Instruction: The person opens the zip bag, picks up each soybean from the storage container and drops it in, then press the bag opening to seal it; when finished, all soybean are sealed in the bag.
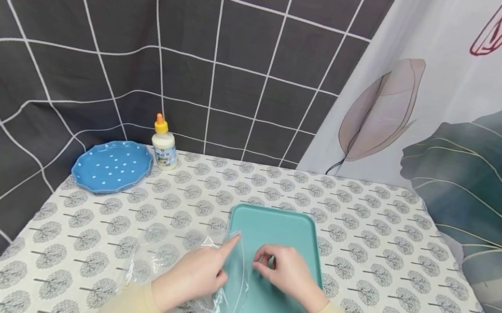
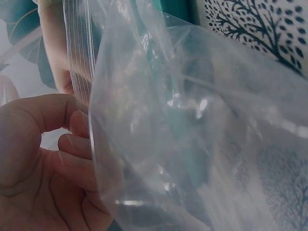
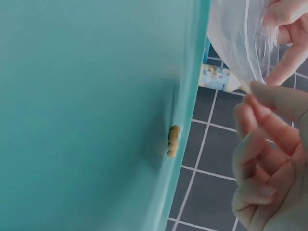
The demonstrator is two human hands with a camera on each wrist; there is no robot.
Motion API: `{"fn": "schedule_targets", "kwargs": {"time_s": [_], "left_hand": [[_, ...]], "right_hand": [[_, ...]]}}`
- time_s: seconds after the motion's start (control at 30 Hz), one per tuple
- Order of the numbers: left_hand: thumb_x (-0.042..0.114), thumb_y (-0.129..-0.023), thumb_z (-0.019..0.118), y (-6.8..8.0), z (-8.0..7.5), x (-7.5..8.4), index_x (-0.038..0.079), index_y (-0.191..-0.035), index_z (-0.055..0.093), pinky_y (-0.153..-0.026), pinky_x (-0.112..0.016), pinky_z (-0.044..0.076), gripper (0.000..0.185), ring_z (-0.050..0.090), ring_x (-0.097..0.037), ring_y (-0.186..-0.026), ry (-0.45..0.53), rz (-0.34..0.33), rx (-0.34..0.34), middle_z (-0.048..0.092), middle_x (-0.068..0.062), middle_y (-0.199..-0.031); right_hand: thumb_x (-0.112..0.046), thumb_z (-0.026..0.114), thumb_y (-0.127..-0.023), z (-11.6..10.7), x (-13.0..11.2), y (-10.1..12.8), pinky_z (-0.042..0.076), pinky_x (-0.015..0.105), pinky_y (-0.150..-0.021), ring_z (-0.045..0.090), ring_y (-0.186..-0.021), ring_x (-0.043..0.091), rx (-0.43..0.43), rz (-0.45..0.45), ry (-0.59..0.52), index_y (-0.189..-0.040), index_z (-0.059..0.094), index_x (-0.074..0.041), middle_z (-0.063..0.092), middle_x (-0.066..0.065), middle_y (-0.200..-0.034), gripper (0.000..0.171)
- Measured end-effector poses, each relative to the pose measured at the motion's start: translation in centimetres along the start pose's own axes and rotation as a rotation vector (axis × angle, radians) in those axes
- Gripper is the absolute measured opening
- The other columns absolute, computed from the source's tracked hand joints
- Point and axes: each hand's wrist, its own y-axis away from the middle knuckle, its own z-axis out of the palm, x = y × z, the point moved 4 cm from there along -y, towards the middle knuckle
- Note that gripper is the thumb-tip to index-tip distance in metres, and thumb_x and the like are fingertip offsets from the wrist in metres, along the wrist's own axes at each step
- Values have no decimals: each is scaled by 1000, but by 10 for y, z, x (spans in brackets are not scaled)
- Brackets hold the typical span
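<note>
Tree-print tablecloth (image 1: 364, 228) carries teal tray (image 1: 271, 221) at frame center-bottom. L hand (image 1: 191, 277) & R hand (image 1: 285, 275) each pinch clear zip bag (image 1: 236, 275) over tray. Blue plate (image 1: 111, 166) + glue bottle (image 1: 164, 145) sit upper left.

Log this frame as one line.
left hand: grips clear zip bag | right hand: pinches bag edge | teal tray: underneath | plate, glue bottle: far left

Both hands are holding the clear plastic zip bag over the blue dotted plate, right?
Not quite. The head view shows both hands, left hand and right hand, holding the clear plastic zip bag over the teal rectangular tray; the blue dotted plate sits far left.
</note>
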Motion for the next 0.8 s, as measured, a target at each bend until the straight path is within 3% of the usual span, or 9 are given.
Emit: {"fn": "schedule_targets", "kwargs": {"time_s": [0.47,0.63,0.8], "left_hand": [[7,-77,60,-2,1,0,1,-147,30,-40,-19,34,76,34,-3,-43,27,-27,-24,37,9,-52],[7,-77,60,-2,0,1,1,-147,31,-40,-19,33,76,34,-4,-43,22,-21,-22,37,9,-52],[7,-77,60,-2,0,2,1,-147,31,-41,-19,33,75,34,-4,-44,21,-26,-24,37,9,-52]], "right_hand": [[-21,77,-74,1,20,-5,36,18,-51,43,-54,-1,56,110,230,-72,65,-23,52,-16,-61,13],[-22,78,-73,1,24,-5,36,21,-49,42,-52,3,20,198,254,-66,60,-22,51,-13,-59,20],[-24,80,-71,2,25,-4,36,23,-50,43,-52,5,2,230,260,-62,56,-22,51,-14,-58,25]]}}
